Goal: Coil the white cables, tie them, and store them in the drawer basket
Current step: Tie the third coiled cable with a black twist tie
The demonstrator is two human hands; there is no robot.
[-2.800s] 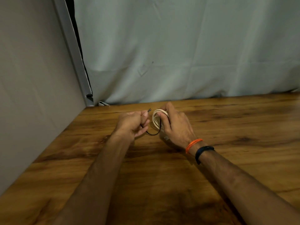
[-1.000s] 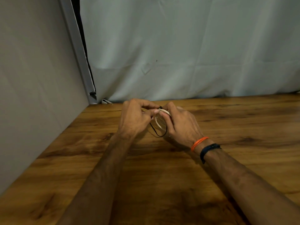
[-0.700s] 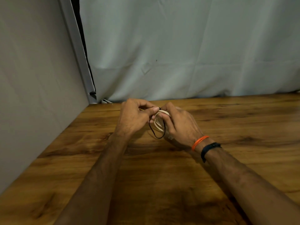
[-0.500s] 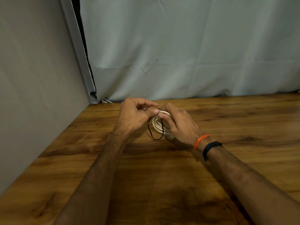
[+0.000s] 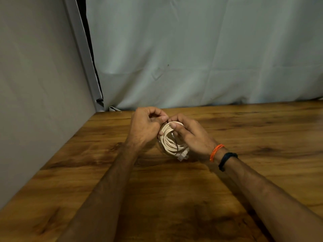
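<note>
L hand & R hand both pinch coiled white cable, plug end pointing down-right.

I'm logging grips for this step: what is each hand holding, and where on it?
Both hold the coiled white cable at its top: right hand grips the loops, left hand pinches there, likely the thin dark tie.

A brown wooden table with dark grain streaks carries the scene, its far edge meeting a pale grey fabric backdrop. At the table's far left corner, a small grey fabric fold lies against the backdrop's foot.
</note>
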